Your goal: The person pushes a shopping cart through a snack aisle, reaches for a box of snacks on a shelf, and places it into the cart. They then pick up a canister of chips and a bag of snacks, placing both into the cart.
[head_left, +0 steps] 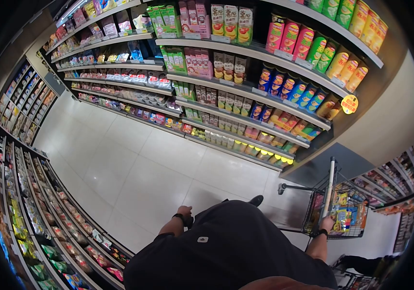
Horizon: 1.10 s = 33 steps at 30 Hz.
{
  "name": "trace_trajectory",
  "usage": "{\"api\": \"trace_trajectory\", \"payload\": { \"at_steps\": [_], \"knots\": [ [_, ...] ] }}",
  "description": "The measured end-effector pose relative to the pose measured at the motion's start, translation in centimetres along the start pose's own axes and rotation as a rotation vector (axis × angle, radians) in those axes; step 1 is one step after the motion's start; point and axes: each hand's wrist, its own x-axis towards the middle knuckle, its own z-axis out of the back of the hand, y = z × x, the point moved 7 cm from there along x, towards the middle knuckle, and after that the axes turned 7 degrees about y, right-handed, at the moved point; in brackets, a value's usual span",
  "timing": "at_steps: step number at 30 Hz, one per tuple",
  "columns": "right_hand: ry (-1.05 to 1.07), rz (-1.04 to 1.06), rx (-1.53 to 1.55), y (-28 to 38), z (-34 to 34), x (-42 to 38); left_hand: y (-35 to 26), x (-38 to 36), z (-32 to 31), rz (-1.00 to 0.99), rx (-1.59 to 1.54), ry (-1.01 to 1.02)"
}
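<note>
My right hand (327, 223) is wrapped around the pale handle bar (330, 191) of a shopping cart, with a dark band on the wrist. The wire basket of the cart (365, 217) stands to my right and holds several colourful snack packets (344, 217), one of them blue and yellow. At my left side hangs my left hand (185, 211), away from the shelves. Its fingers look curled in and nothing shows in them. A dark watch or band (188, 221) sits on that wrist.
Ahead, curved shelves (245, 82) carry snack boxes and rows of coloured chip canisters (298, 41). More shelves of bagged snacks (47, 212) run along my left. Pale floor tiles (134, 164) lie between. A round yellow tag (349, 104) sticks out. Another cart (356, 281) shows at lower right.
</note>
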Motion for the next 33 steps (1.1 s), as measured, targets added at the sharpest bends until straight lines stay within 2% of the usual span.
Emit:
{"api": "trace_trajectory", "payload": {
  "at_steps": [6, 9, 11, 15, 18, 20, 21, 22, 24, 25, 26, 28, 29, 30, 32, 33],
  "knots": [
    [0.016, -0.072, 0.061, -0.3, 0.1, 0.0, 0.7, -0.2, -0.1, 0.024, -0.046, 0.027],
    [-0.036, -0.066, 0.119, -0.5, 0.6, -0.1, 0.9, 0.2, -0.5, -0.051, 0.024, 0.074],
    [0.012, -0.013, 0.000, -0.4, 0.1, 0.5, 0.9, -0.2, -0.3, 0.012, -0.002, 0.026],
    [-0.027, 0.034, -0.067, -0.8, 0.4, 0.2, 1.6, -0.2, -0.6, 0.042, -0.043, 0.015],
    [-0.020, 0.069, -0.089, -1.4, 0.5, 0.4, 0.2, -2.6, -0.3, 0.028, 0.059, 0.052],
    [0.096, 0.079, -0.049, -2.0, 0.0, 0.7, -1.5, -4.1, 0.2, 0.015, 0.336, 0.129],
    [0.126, 0.073, -0.117, -3.1, -1.7, 1.7, -1.1, -4.4, 1.0, 0.195, 0.122, 0.042],
    [0.129, 0.073, -0.114, -3.0, -1.3, 1.9, -0.5, -3.6, 1.2, 0.197, 0.124, 0.040],
    [0.068, 0.111, -0.128, -3.2, -0.9, 1.7, -0.1, -2.3, 2.3, 0.013, 0.270, 0.000],
    [-0.055, 0.191, -0.195, -2.7, -0.5, 1.5, -2.2, -2.5, 1.6, -0.234, 0.863, 0.088],
    [-0.004, 0.176, -0.148, -3.2, -0.8, 1.9, -1.2, -1.8, 2.6, -0.031, 0.231, 0.013],
    [-0.007, 0.077, 0.007, -4.3, -0.9, 2.8, -4.4, -4.3, 2.1, 0.200, -0.045, -0.045],
    [-0.004, 0.076, 0.009, -4.6, -1.1, 3.0, -5.0, -3.8, 1.6, 0.116, 0.129, -0.046],
    [0.012, 0.073, -0.010, -4.9, -1.2, 3.6, -3.6, -2.4, 0.7, 0.113, 0.129, -0.045],
    [-0.019, 0.007, 0.067, -5.8, -0.8, 4.5, -5.5, -1.1, -1.6, -0.108, 0.373, 0.023],
    [-0.029, 0.001, 0.081, -6.3, -0.6, 4.9, -5.6, -0.9, -2.8, 0.062, 0.115, 0.048]
  ]
}}
